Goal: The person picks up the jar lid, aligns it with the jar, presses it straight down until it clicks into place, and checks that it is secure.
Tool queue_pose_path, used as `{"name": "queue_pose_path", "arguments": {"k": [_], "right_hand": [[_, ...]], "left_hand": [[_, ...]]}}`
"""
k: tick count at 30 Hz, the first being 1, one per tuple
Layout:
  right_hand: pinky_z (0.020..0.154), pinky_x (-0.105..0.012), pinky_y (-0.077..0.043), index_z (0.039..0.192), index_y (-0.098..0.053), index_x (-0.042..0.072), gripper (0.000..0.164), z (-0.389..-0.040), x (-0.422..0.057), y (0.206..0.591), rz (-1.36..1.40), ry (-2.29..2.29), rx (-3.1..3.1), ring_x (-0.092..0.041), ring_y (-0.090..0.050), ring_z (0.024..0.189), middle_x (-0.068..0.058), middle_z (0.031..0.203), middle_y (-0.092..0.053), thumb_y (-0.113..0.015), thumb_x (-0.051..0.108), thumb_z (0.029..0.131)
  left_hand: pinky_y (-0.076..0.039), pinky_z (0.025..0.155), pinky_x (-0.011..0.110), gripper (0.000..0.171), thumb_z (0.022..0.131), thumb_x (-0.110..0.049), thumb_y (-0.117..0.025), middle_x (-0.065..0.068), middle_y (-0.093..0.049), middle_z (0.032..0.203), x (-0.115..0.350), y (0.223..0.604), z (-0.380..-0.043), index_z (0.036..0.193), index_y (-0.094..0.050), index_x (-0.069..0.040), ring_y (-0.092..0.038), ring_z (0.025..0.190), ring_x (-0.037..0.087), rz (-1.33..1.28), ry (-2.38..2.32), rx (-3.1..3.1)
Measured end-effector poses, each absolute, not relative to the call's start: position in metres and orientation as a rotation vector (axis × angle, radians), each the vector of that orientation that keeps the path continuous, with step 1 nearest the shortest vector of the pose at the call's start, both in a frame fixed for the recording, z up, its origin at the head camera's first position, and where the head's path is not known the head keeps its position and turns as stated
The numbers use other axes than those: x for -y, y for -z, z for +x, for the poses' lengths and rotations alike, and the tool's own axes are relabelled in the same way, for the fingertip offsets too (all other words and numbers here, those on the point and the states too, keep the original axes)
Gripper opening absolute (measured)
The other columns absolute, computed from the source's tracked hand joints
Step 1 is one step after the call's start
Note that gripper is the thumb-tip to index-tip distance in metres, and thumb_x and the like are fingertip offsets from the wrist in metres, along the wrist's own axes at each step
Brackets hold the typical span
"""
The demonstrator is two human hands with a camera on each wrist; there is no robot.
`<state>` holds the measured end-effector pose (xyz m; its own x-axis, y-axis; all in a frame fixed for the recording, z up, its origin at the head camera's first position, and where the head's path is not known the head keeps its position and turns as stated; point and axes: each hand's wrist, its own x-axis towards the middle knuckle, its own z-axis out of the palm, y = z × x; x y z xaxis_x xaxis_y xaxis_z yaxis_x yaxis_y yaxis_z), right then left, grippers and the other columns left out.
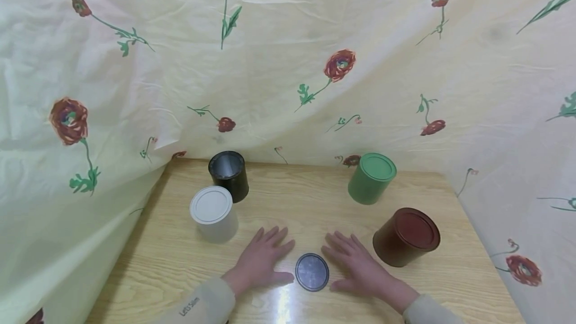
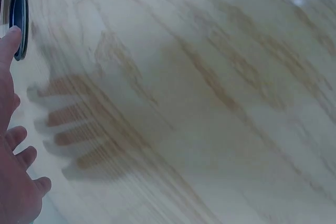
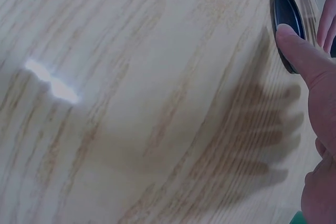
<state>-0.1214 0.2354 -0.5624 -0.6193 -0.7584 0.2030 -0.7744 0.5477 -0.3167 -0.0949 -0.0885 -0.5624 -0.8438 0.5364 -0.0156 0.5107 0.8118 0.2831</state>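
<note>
A round dark lid (image 1: 312,272) lies flat on the wooden table between the two hands. To its left, the left hand (image 1: 263,259) is spread palm down, thumb pointing at the lid. On the other side the right hand (image 1: 357,266) mirrors it, fingers spread and thumb towards the lid's edge. Neither hand holds anything. In the left wrist view the lid (image 2: 20,22) appears beyond the left thumb; in the right wrist view the right thumb overlaps the lid (image 3: 289,19). A black can (image 1: 231,179) stands uncovered at the back left, its dark inside showing.
A white lidded can (image 1: 214,216) stands in front of the black one, beyond the left hand. At the back right is a green lidded can (image 1: 371,179), with a brown lidded can (image 1: 405,238) nearer the right hand. Flowered cloth (image 1: 279,89) hangs behind and beside the table (image 1: 153,264).
</note>
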Motion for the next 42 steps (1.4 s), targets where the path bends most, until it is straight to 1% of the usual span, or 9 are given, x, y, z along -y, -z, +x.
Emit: {"name": "queue_pose_path", "arguments": {"k": [8,11,15,17,19,22,24,28,42], "right_hand": [[0.109,-0.079,-0.036,0.145,-0.066,0.006,0.087,-0.120,-0.236,0.568,1.352,-0.559,2.709,-0.050,-0.046,0.145,-0.023,0.158,-0.053,-0.088,0.057,0.079],[0.116,-0.075,-0.032,0.145,-0.066,0.006,0.085,-0.117,-0.237,0.569,1.341,-0.566,2.714,-0.049,-0.046,0.146,-0.022,0.158,-0.053,-0.088,0.056,0.080],[0.132,-0.050,-0.006,0.145,-0.066,0.006,0.084,-0.116,-0.240,0.574,1.348,-0.577,2.688,-0.050,-0.047,0.145,-0.023,0.158,-0.053,-0.086,0.057,0.081],[0.130,-0.034,0.006,0.144,-0.067,0.005,0.083,-0.116,-0.240,0.575,1.362,-0.569,2.662,-0.051,-0.048,0.143,-0.024,0.157,-0.053,-0.085,0.058,0.082],[0.128,-0.028,0.010,0.143,-0.067,0.005,0.082,-0.116,-0.239,0.575,1.371,-0.562,2.647,-0.052,-0.049,0.142,-0.024,0.156,-0.054,-0.085,0.058,0.083],[0.131,-0.035,0.004,0.142,-0.068,0.005,0.081,-0.115,-0.236,0.573,1.362,-0.561,2.648,-0.051,-0.049,0.142,-0.023,0.156,-0.055,-0.085,0.057,0.083],[0.133,-0.051,-0.012,0.142,-0.069,0.005,0.080,-0.115,-0.234,0.573,1.351,-0.556,2.654,-0.050,-0.049,0.143,-0.022,0.156,-0.055,-0.085,0.058,0.083],[0.113,-0.075,-0.035,0.141,-0.069,0.007,0.080,-0.115,-0.230,0.572,1.335,-0.569,2.691,-0.048,-0.048,0.145,-0.020,0.157,-0.055,-0.085,0.058,0.082],[0.111,-0.079,-0.036,0.135,-0.073,0.006,0.075,-0.115,-0.224,0.576,1.309,-0.635,2.690,-0.049,-0.049,0.144,-0.021,0.155,-0.057,-0.090,0.051,0.077]], "left_hand": [[-0.025,0.128,0.063,0.084,0.091,-0.072,-0.067,0.010,-0.038,0.171,0.081,0.573,-0.093,0.159,-0.054,-0.024,-0.036,0.157,0.037,0.829,-0.422,-2.905],[-0.025,0.128,0.063,0.085,0.091,-0.074,-0.065,0.009,-0.037,0.172,0.078,0.577,-0.093,0.159,-0.053,-0.025,-0.035,0.158,0.037,0.840,-0.423,-2.904],[-0.026,0.128,0.062,0.085,0.091,-0.076,-0.064,0.008,-0.037,0.172,0.074,0.580,-0.092,0.159,-0.054,-0.026,-0.035,0.158,0.035,0.843,-0.407,-2.914],[-0.027,0.128,0.062,0.084,0.091,-0.076,-0.063,0.007,-0.038,0.171,0.073,0.580,-0.092,0.159,-0.054,-0.027,-0.036,0.158,0.035,0.841,-0.393,-2.921],[-0.028,0.127,0.062,0.084,0.091,-0.077,-0.062,0.007,-0.039,0.171,0.073,0.579,-0.091,0.158,-0.055,-0.027,-0.037,0.157,0.035,0.843,-0.388,-2.924],[-0.029,0.127,0.062,0.082,0.092,-0.077,-0.061,0.008,-0.040,0.170,0.072,0.578,-0.090,0.157,-0.056,-0.027,-0.038,0.157,0.035,0.843,-0.374,-2.929],[-0.029,0.127,0.061,0.082,0.092,-0.077,-0.061,0.008,-0.041,0.170,0.071,0.578,-0.090,0.157,-0.056,-0.027,-0.038,0.157,0.035,0.839,-0.371,-2.933],[-0.029,0.128,0.060,0.082,0.092,-0.079,-0.060,0.007,-0.040,0.171,0.069,0.580,-0.090,0.157,-0.056,-0.028,-0.037,0.157,0.034,0.834,-0.344,-2.943],[-0.033,0.126,0.059,0.072,0.096,-0.072,-0.061,0.006,-0.048,0.166,0.067,0.585,-0.089,0.151,-0.063,-0.026,-0.042,0.154,0.033,0.927,-0.372,-2.967]]}}
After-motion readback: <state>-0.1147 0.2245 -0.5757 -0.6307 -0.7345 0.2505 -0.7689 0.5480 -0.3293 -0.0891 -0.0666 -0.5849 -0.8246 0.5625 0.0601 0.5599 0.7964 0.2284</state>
